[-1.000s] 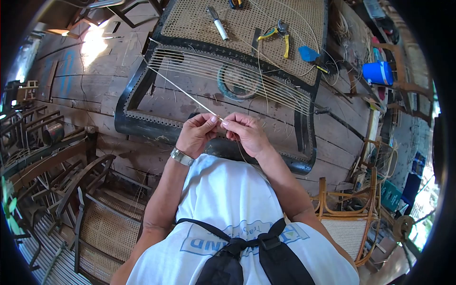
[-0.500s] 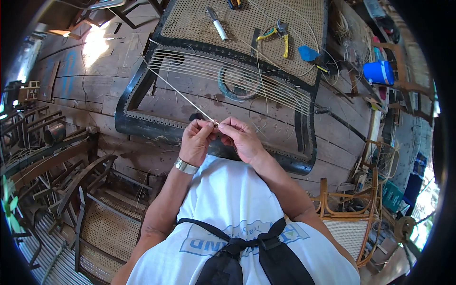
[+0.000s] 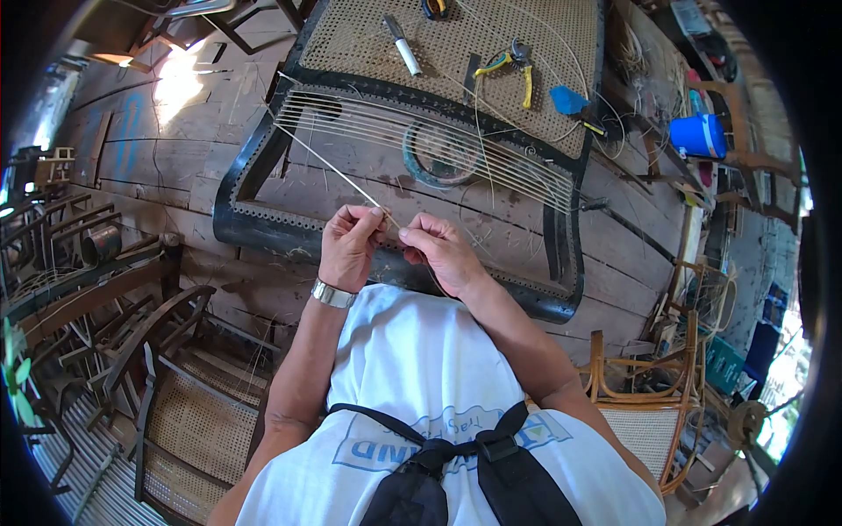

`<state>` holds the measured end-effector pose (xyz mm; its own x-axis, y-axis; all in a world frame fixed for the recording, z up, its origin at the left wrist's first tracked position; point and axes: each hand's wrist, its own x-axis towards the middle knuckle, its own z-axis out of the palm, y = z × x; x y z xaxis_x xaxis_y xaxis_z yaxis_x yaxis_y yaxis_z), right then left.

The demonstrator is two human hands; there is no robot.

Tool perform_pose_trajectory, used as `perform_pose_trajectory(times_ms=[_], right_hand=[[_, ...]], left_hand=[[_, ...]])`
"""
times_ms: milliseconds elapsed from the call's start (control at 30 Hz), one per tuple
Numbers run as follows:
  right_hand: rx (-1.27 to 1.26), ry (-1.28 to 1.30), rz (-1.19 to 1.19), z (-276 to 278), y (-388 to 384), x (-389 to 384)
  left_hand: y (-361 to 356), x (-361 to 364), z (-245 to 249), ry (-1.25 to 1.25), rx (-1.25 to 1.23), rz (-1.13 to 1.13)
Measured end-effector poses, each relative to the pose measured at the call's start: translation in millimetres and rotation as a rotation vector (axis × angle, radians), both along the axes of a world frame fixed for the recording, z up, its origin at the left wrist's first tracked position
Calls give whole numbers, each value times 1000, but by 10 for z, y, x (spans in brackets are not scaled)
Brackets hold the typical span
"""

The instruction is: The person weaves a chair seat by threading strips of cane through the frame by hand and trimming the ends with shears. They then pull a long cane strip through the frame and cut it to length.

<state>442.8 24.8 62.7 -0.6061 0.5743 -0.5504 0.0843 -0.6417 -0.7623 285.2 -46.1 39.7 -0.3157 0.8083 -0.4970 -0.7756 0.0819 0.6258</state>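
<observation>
A pale cane strand (image 3: 329,164) runs taut from the left rail of the black chair frame (image 3: 289,242) down to my hands. My left hand (image 3: 349,245) pinches it between thumb and fingers. Close beside, my right hand (image 3: 441,252) grips the same strand, and a darker length trails below its fingers. Several parallel cane strands (image 3: 351,124) stretch across the frame's opening just beyond my hands. Small holes line the frame's edges. Woven cane mesh (image 3: 351,44) fills the panel behind it.
On the mesh lie yellow-handled pliers (image 3: 528,86), a white-handled tool (image 3: 406,56) and a blue piece (image 3: 568,100). A round ring-shaped object (image 3: 430,171) sits under the strands. A blue bucket (image 3: 699,136) stands right; cane-seated chairs (image 3: 197,408) flank me.
My left hand has shifted a little left and up along the strand, opening a small gap from my right hand. My right hand has barely moved.
</observation>
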Motion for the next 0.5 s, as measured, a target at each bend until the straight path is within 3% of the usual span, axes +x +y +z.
perform_pose_trajectory(times_ms=[267, 367, 500], right_hand=[[-1, -43, 29, 22, -56, -13], [-26, -29, -64, 53, -49, -70], [178, -72, 60, 23, 112, -230]], left_hand=[[45, -159, -28, -17, -30, 73], [24, -174, -68, 29, 8, 51], [42, -134, -84, 80, -10, 66]])
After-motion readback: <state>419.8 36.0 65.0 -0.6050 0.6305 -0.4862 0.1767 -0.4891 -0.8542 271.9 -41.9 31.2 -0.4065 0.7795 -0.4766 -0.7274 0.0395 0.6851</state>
